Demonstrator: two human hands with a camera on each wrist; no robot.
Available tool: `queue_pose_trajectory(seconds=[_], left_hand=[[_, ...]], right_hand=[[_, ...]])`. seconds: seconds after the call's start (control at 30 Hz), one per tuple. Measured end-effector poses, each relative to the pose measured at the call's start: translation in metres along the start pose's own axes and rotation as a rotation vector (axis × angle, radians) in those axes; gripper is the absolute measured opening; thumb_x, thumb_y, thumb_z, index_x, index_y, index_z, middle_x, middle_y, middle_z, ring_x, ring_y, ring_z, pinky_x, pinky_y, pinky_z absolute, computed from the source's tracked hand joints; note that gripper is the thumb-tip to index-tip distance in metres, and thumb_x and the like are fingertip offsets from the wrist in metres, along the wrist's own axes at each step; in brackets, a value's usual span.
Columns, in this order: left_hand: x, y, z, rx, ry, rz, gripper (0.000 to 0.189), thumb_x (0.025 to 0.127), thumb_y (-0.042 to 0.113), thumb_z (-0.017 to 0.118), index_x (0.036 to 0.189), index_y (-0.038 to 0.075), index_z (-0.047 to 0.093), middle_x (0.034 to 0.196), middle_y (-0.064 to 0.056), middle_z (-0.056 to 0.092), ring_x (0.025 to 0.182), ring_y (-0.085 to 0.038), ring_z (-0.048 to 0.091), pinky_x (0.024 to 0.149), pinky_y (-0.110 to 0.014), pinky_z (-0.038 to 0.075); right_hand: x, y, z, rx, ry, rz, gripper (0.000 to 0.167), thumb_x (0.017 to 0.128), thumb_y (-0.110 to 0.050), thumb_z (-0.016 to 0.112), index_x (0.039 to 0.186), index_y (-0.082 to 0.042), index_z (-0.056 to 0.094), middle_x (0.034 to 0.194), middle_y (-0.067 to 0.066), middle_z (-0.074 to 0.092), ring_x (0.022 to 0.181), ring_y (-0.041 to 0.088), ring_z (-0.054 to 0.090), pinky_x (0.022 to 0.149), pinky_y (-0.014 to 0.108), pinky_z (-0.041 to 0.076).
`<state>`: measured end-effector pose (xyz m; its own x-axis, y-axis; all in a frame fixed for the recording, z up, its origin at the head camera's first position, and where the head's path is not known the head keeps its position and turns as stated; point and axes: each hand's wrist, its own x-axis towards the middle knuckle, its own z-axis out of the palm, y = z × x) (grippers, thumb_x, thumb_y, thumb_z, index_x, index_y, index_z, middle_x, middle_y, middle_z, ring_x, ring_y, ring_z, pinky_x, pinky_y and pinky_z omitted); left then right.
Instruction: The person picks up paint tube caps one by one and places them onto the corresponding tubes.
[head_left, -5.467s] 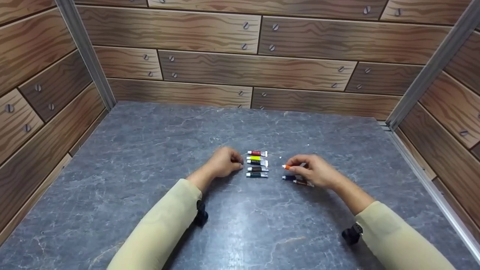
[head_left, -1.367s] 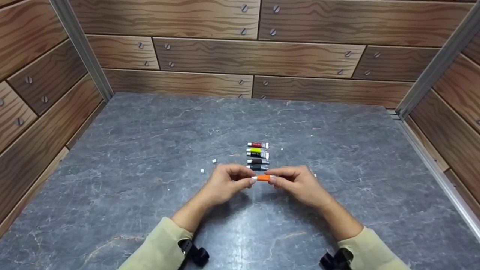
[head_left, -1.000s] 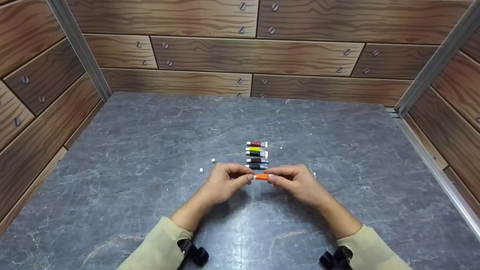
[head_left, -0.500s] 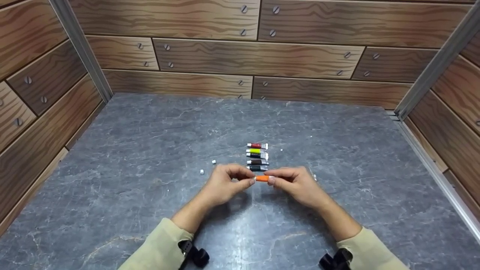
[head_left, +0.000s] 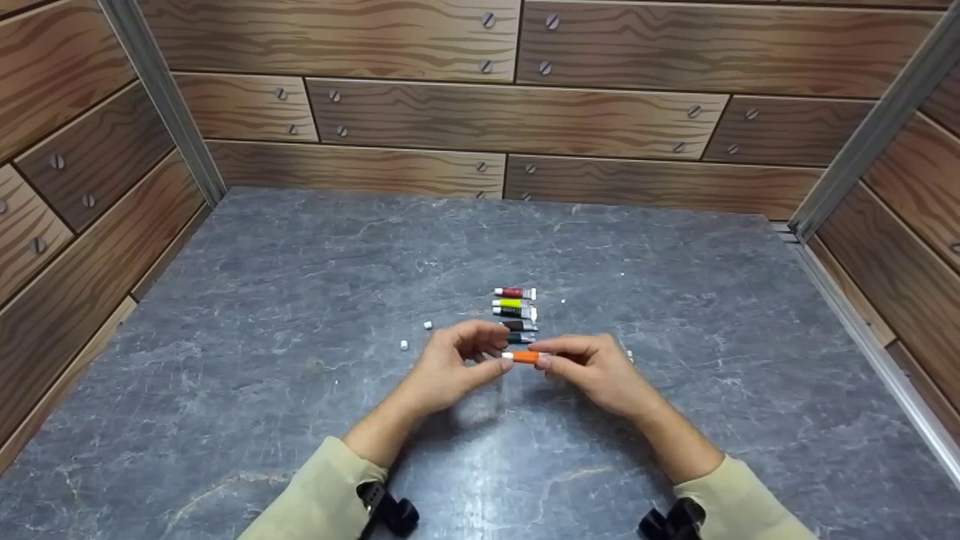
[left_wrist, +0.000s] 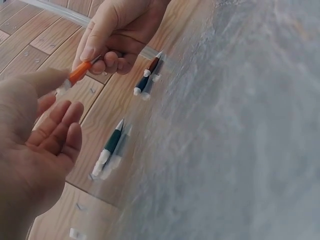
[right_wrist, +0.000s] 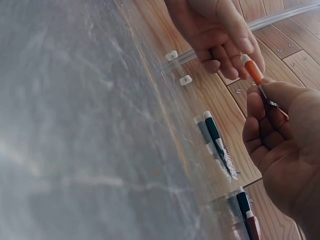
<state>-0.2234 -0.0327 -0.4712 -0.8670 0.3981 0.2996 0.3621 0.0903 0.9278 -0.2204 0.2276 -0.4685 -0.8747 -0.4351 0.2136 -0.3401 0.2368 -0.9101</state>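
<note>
In the head view my right hand pinches the crimped end of a small orange paint tube between thumb and fingers, above the table. At the tube's other end is a white cap. My left hand is beside that cap, thumb close to it, index finger lifted, other fingers loosely bent. Whether the thumb touches the cap is hard to tell. Behind the hands lies a row of paint tubes: red, yellow, black, brown and dark green, the last two partly hidden by the left hand.
Two loose white caps lie left of the row. The right wrist view shows a dark blue tube and a reddish-brown one near the right hand. White specks dot the grey table; wood-patterned walls enclose it.
The orange tube has come from the right to the middle between both hands. Two loose caps now lie at the left. Just now the left fingers have loosened from the tube's cap, exposing it.
</note>
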Motion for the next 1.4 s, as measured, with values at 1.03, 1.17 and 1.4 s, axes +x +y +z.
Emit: queue_pose_trajectory(seconds=[1.03,1.17,1.4], left_hand=[[-0.0001,-0.0003,0.0009,0.045,0.015,-0.009,0.006,0.095,0.008,0.079,0.1,0.006,0.08,0.09,-0.003,0.077,0.076,-0.013,0.062,0.068,-0.023,0.051],[-0.0001,-0.0009,0.0018,0.038,0.012,-0.005,0.01,0.093,0.005,0.08,0.102,0.005,0.08,0.092,-0.004,0.077,0.08,-0.016,0.064,0.07,-0.025,0.051],[0.0006,-0.0008,0.0017,0.003,0.031,-0.003,0.029,0.093,0.007,0.08,0.118,-0.005,0.072,0.104,-0.009,0.077,0.09,-0.018,0.07,0.075,-0.026,0.055]], right_hand=[[-0.0002,0.0023,-0.0014,-0.006,0.009,-0.024,0.024,0.1,-0.01,0.073,0.122,-0.001,0.077,0.101,0.012,0.078,0.085,0.016,0.07,0.073,0.024,0.057],[-0.0007,0.0027,-0.0022,-0.003,0.006,-0.026,0.024,0.1,-0.009,0.074,0.122,0.0,0.077,0.1,0.013,0.078,0.082,0.015,0.069,0.07,0.023,0.056],[-0.001,0.0026,-0.0019,0.001,0.003,-0.024,0.026,0.1,-0.009,0.074,0.123,0.002,0.076,0.102,0.017,0.077,0.083,0.015,0.069,0.071,0.025,0.057]])
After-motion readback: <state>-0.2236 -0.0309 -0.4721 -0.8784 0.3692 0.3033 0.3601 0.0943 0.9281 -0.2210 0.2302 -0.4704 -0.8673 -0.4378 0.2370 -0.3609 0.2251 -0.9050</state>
